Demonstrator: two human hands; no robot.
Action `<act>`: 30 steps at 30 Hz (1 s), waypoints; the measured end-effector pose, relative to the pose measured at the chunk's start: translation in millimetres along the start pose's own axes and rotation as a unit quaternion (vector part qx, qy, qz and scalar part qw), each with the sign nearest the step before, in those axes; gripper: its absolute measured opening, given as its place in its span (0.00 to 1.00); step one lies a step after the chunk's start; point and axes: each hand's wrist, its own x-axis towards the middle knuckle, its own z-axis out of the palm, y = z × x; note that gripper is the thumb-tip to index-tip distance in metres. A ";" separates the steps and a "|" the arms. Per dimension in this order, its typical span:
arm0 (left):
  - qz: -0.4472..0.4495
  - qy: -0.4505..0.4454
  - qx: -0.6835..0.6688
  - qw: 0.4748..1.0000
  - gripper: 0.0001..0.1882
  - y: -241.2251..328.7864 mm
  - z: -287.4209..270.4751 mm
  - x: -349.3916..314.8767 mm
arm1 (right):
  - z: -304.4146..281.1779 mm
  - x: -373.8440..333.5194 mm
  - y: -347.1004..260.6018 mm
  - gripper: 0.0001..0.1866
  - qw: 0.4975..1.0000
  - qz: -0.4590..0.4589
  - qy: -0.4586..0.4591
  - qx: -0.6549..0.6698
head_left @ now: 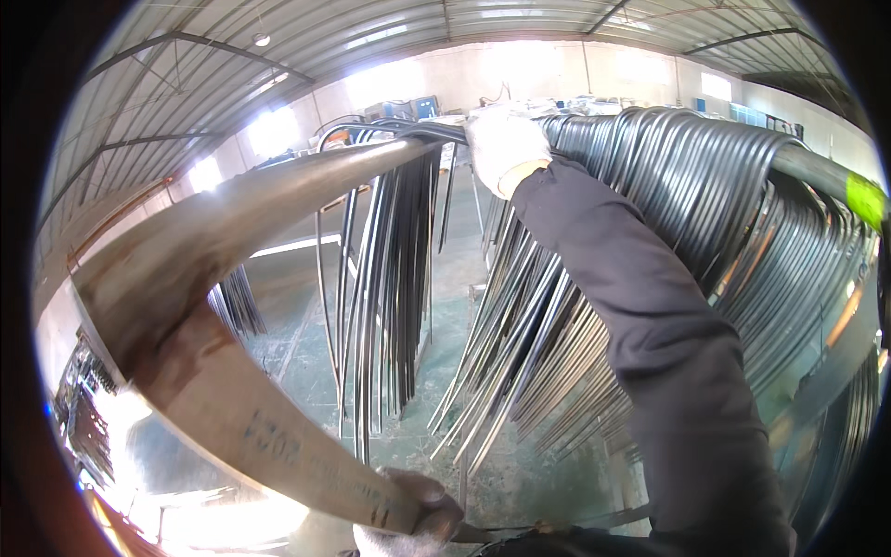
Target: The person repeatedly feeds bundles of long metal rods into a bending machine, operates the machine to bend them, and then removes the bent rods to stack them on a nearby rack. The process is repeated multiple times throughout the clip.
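My left hand [408,524], in a greyish glove, is closed around the lower end of a wide, brownish metal bar [278,436] near the bottom of the view. That bar meets a thick metal pole [241,200] at the left. My right hand [506,153], in a white glove, reaches up over the pole. It is closed on a few black hoses [390,128] bent across the top; glare hides its fingertips. Below and left of it, a bunch of long black hoses [394,288] hangs down. Right of my forearm, a dense row of black hoses [668,158] drapes over the pole.
Bright green wrapping [866,200] marks the pole's far right end. More dark hoses [239,302] hang beyond the pole on the left. The green floor [306,362] shows below. Blue boxes [427,107] and other goods stand by the back wall.
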 end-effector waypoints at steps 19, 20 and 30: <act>-0.056 0.004 0.063 0.996 0.14 -20.8 -7.4 -21.1 | 214.2 73.5 46.1 0.43 0.970 0.230 -0.050 -0.067; -0.068 0.020 0.049 0.996 0.14 -19.4 -6.6 -22.2 | 222.5 60.8 39.7 0.39 0.973 0.216 0.011 -0.079; 0.022 -0.040 0.204 0.978 0.13 -12.4 -12.8 -0.7 | 167.4 -156.2 -94.8 0.38 0.955 0.236 -0.153 0.095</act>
